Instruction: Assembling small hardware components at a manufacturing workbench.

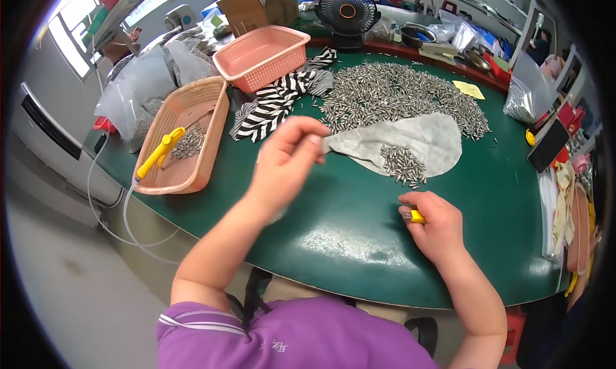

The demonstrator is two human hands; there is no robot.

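Observation:
My left hand [287, 156] pinches the narrow left end of a grey cloth [443, 141] that lies spread on the green table. On the cloth's near edge sits a small heap of metal pins [403, 163], short and silvery. My right hand [437, 224], just nearer to me than this heap, is closed around a small yellow tool [417, 217] with a metal end; most of it is hidden in the fingers. Behind the cloth spreads a much larger pile of the same pins [385, 93].
At left, a peach plastic basket [218, 128] holds a yellow air blow gun [157, 156] and some pins. Behind it are a pink basket [256, 51], a black-and-white striped cloth [276, 106] and a black fan [348, 13]. A phone [548, 144] stands at the table's right edge.

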